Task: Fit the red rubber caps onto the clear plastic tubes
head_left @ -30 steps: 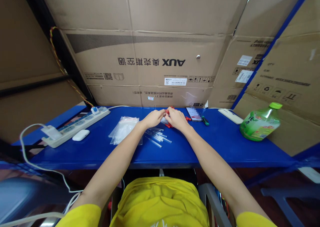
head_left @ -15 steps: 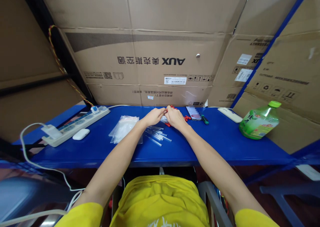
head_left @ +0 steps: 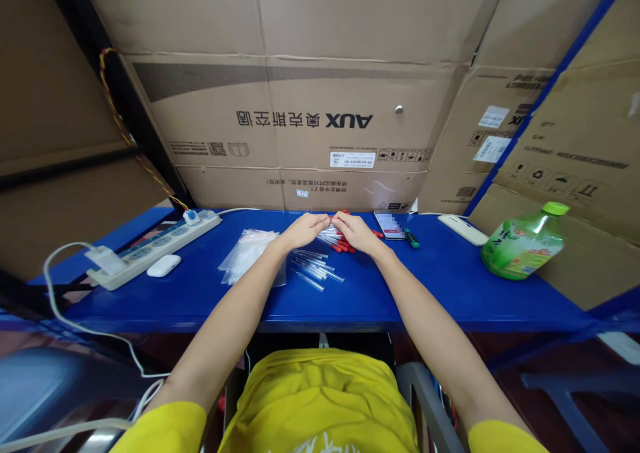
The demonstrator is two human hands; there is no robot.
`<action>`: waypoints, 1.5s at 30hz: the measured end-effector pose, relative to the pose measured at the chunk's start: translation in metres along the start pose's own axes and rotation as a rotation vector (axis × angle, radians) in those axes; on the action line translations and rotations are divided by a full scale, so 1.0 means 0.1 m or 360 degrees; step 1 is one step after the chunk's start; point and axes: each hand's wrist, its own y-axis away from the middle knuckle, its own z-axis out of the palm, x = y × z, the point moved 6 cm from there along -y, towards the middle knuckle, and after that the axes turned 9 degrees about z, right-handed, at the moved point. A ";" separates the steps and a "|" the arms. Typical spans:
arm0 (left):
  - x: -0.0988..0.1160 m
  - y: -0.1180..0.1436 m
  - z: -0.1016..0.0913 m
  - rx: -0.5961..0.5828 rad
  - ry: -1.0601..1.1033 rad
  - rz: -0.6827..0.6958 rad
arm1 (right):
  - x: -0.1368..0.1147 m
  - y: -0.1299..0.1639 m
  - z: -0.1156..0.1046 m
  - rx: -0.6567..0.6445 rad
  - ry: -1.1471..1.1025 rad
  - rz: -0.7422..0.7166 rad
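Observation:
My left hand (head_left: 306, 232) and my right hand (head_left: 356, 232) meet fingertip to fingertip over the blue table, both closed in a pinch. Whatever sits between the fingers is too small or hidden to name. Below and behind them lies a pile of small red-handled pieces (head_left: 344, 245), with pale thin shafts fanned out under the fingers. Several clear thin tubes (head_left: 316, 266) lie loose just in front of the hands. Left of these, partly behind my left forearm, is a stack of clear plastic bags (head_left: 245, 256).
A phone (head_left: 389, 225) and a green-black tool handle (head_left: 412, 238) lie right of the hands. Farther right are a white oblong device (head_left: 463, 230) and a green bottle (head_left: 523, 243). A power strip (head_left: 163, 246) and a white case (head_left: 164, 265) occupy the left. Cardboard (head_left: 300, 133) walls the back.
My right hand has lifted and turned slightly, so more of the red-handled pieces show beneath it. My left hand stays nearly in place. The camera view has shifted a little.

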 end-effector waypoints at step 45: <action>0.05 -0.04 0.18 -0.0009 -0.0542 -0.0072 | -0.17 0.07 -0.03 0.0186 0.1089 0.0275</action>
